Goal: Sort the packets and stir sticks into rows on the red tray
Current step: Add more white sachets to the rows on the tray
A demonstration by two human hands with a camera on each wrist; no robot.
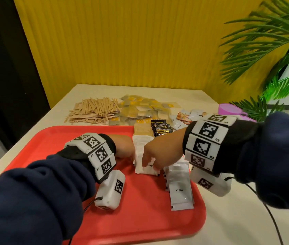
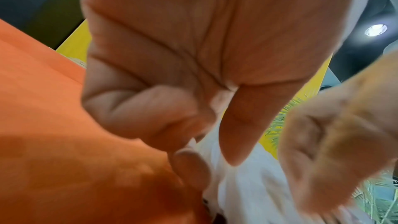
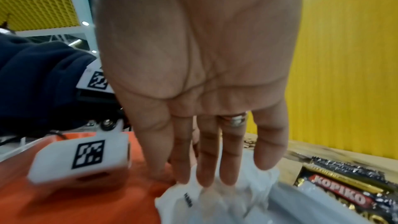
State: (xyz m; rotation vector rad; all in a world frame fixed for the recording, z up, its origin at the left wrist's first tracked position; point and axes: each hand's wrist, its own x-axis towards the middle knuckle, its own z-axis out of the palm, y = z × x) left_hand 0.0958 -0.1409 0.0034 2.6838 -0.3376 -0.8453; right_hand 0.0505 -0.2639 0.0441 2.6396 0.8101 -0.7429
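Note:
The red tray (image 1: 66, 138) holds a row of white sugar packets (image 1: 139, 147), a row of white coffee packets (image 1: 180, 190), brown packets (image 1: 142, 129) and black Kopiko packets (image 1: 161, 129). My left hand (image 1: 124, 147) is at the sugar row's left edge. In the left wrist view my left hand (image 2: 211, 159) pinches the sugar packets (image 2: 247, 185) between thumb and a curled finger. My right hand (image 1: 156, 156) lies on top of the same row. Its straight fingers (image 3: 211, 173) press on a sugar packet (image 3: 189, 198). Stir sticks (image 1: 94, 110) lie heaped behind the tray.
A heap of yellow-tagged tea packets (image 1: 140, 108) and mixed creamer packets (image 1: 184, 117) lie on the white table (image 1: 228, 218) behind the tray. A purple cup (image 1: 228, 108) stands at the right by a green plant (image 1: 263, 50). The tray's left half is bare red.

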